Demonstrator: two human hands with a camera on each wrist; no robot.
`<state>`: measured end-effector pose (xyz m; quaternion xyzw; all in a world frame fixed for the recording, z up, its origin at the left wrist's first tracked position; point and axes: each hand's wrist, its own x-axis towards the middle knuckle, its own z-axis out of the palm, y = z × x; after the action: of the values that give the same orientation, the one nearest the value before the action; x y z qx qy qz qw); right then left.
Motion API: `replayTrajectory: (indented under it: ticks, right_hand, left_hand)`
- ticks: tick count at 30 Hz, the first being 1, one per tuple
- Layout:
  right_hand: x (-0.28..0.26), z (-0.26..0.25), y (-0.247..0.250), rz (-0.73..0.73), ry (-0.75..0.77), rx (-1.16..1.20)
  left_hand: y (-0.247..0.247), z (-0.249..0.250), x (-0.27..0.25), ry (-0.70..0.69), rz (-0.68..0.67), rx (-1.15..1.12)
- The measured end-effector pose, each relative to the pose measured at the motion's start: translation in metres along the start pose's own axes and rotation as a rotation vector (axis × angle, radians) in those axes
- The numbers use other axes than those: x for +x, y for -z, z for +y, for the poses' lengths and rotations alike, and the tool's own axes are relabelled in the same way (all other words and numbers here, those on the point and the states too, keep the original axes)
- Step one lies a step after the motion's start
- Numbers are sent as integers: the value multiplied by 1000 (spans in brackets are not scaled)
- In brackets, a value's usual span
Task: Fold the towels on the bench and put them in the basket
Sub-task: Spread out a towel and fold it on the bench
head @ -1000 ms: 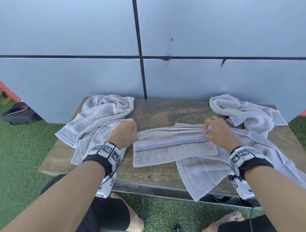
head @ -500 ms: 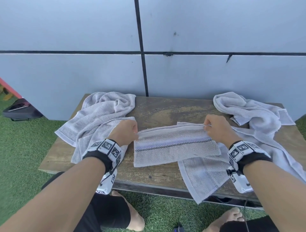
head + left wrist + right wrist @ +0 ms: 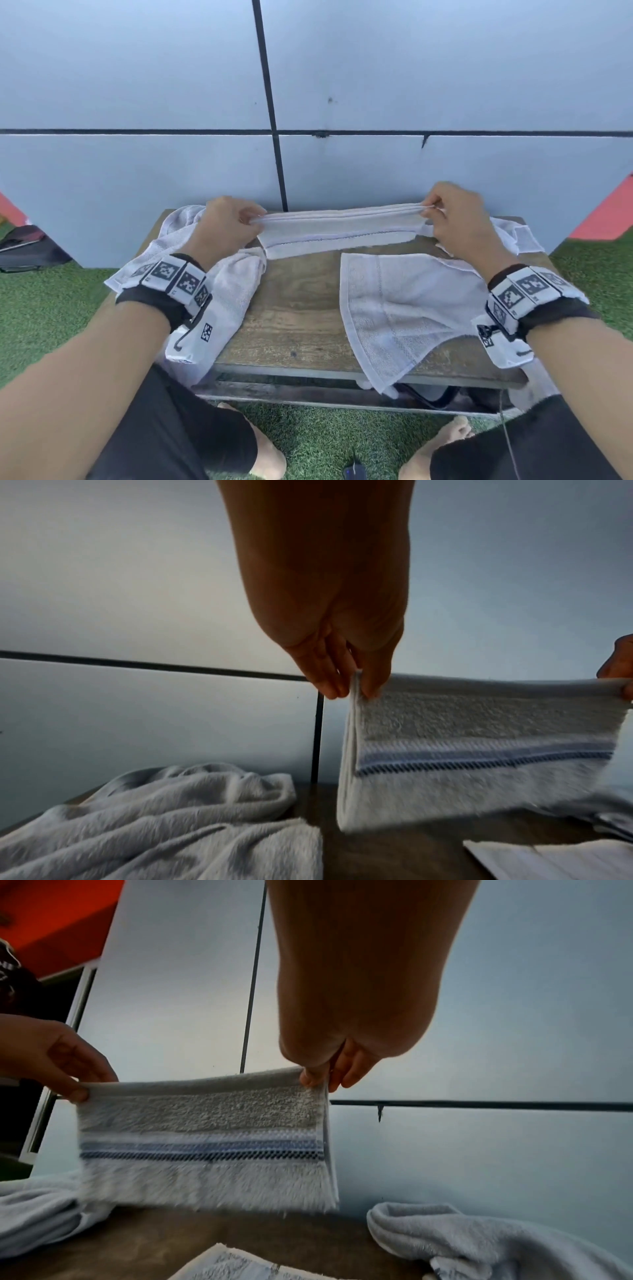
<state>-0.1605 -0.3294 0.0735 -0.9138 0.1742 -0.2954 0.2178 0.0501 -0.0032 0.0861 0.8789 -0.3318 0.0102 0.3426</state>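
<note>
- While both hands are raised over the bench [image 3: 298, 308], a folded striped towel [image 3: 337, 228] hangs stretched between them, its lower edge clear of the wood in the wrist views.
- Left hand [image 3: 224, 224]: thumb and fingertips [image 3: 330, 688] pinch the towel's upper left corner; the other fingers lie close together, lightly curled.
- Right hand [image 3: 457, 219]: thumb and forefinger pinch the upper right corner, the remaining fingers [image 3: 346, 1074] bent loosely behind the cloth.
- The towel's top edge is pulled taut and nearly level; a blue and dark stripe runs across its width below the middle.
- A crumpled towel [image 3: 236, 284] lies on the bench's left end, draping over the front edge beneath the left wrist.
- A flat towel [image 3: 400, 308] lies on the right half, one corner hanging over the front edge.
- Another bunched towel [image 3: 479, 1240] sits at the far right of the bench.
- No view shows the basket.
- Behind the bench stands a pale panelled wall [image 3: 445, 68]; green turf [image 3: 44, 308] surrounds it.
</note>
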Motion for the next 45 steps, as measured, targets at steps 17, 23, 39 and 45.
replayTrajectory:
  ticks: [17, 23, 39, 45]
  right_hand:
    - [-147, 29, -33, -450, -495, -203]
    - [-150, 19, -40, -470, -573, -182]
    - [-126, 4, -14, -469, -625, -35]
    - [-133, 4, -18, -577, -725, -1]
  left_hand:
    - [-89, -45, -132, 279, -381, 141]
    - [-97, -35, -132, 338, -345, 174]
    - [-75, -22, -124, 393, -177, 36]
    - [-78, -22, -134, 448, -251, -32]
